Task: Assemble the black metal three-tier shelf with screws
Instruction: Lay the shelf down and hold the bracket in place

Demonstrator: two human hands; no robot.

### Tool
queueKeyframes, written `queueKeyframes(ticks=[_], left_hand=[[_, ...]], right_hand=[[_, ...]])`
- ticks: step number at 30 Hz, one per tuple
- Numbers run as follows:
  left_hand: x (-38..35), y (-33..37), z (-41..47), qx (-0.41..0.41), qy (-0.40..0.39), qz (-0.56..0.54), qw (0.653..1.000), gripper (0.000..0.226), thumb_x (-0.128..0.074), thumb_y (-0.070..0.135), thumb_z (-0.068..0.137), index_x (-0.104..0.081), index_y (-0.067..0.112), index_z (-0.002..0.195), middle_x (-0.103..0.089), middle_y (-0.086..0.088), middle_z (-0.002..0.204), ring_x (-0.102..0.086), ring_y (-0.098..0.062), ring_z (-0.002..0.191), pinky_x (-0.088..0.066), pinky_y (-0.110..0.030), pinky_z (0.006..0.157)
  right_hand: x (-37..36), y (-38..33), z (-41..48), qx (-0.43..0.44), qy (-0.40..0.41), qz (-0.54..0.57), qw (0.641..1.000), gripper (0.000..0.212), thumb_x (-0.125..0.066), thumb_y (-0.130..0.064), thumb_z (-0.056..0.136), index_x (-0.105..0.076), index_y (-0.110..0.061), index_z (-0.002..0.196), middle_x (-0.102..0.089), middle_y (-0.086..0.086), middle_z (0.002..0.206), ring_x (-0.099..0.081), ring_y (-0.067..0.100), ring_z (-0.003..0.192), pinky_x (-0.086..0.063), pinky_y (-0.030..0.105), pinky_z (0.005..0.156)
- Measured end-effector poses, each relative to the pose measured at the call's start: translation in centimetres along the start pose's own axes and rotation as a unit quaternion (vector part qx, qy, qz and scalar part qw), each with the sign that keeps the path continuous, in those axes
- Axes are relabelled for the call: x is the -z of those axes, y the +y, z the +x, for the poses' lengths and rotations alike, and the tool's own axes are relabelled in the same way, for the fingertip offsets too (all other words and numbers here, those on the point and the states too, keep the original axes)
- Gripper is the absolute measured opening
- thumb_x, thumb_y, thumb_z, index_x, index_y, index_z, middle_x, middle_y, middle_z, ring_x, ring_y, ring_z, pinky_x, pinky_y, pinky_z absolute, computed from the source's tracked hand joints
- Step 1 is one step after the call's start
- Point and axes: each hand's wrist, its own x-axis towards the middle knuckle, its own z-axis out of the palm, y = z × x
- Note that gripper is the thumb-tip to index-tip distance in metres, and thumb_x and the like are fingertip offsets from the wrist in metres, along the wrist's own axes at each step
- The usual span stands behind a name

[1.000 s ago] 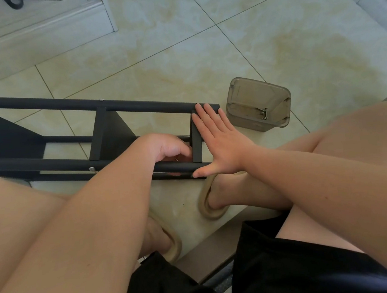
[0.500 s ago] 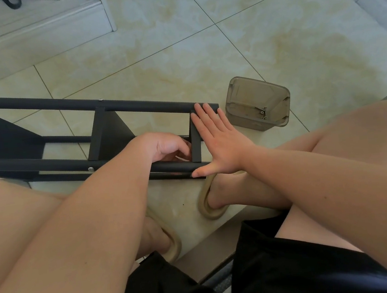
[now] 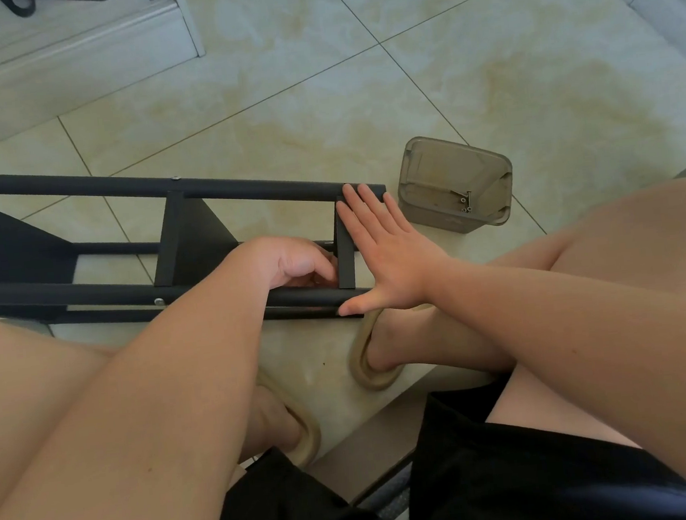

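The black metal shelf [image 3: 217, 190] lies on its side on the tiled floor, its tubes running left to right, with black panels between them. My right hand [image 3: 391, 255] lies flat with straight fingers against the end panel [image 3: 345, 259], thumb on the near tube. My left hand [image 3: 291, 262] reaches inside the frame just left of that panel, fingers curled; what they hold is hidden. Silver screw heads show on the far tube [image 3: 176, 178] and on the near tube [image 3: 159, 301].
A translucent brown plastic box [image 3: 428, 205] with a few screws [image 3: 465, 202] inside stands on the floor right of the shelf. My knees and sandalled feet [image 3: 376, 365] sit close under the frame. A white step [image 3: 62, 64] runs along the far left.
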Motion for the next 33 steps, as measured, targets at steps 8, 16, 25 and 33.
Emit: queueKeyframes(ticks=[8,16,25,33], left_hand=[[0.35,-0.12,0.04,0.039,0.007,-0.026,0.999,0.027,-0.064,0.013,0.091,-0.072,0.009,0.116,-0.073,-0.015,0.112,-0.07,-0.032,0.101,-0.058,-0.044,0.09],[0.13,0.16,-0.23,0.013,0.033,0.062,0.997,0.028,-0.068,0.019,0.088,-0.074,0.006,0.113,-0.073,-0.013,0.101,-0.064,-0.027,0.091,-0.05,-0.04,0.093],[0.06,0.15,-0.3,-0.009,0.003,0.002,1.0,0.023,-0.055,-0.005,0.09,-0.069,0.005,0.105,-0.073,-0.005,0.088,-0.068,-0.017,0.08,-0.053,-0.023,0.072],[-0.03,0.26,-0.28,0.013,0.031,0.046,0.998,0.025,-0.065,0.017,0.091,-0.073,0.007,0.113,-0.075,-0.009,0.106,-0.068,-0.026,0.098,-0.054,-0.036,0.091]], right_hand=[[-0.07,-0.05,0.06,0.002,0.001,0.0,1.0,0.139,-0.029,-0.1,0.067,0.014,-0.005,0.16,0.024,0.013,0.167,0.027,0.03,0.152,0.014,0.049,0.125],[-0.02,-0.03,0.01,0.002,0.002,0.002,1.0,0.139,-0.029,-0.1,0.067,0.014,-0.005,0.16,0.025,0.013,0.166,0.028,0.029,0.152,0.016,0.047,0.124],[0.01,-0.06,0.08,0.001,0.003,0.006,1.0,0.14,-0.029,-0.1,0.066,0.013,-0.005,0.16,0.024,0.013,0.167,0.028,0.029,0.152,0.015,0.048,0.124],[-0.02,-0.04,0.03,0.0,0.004,0.003,1.0,0.139,-0.03,-0.099,0.067,0.013,-0.004,0.16,0.023,0.014,0.167,0.026,0.03,0.153,0.013,0.05,0.125]])
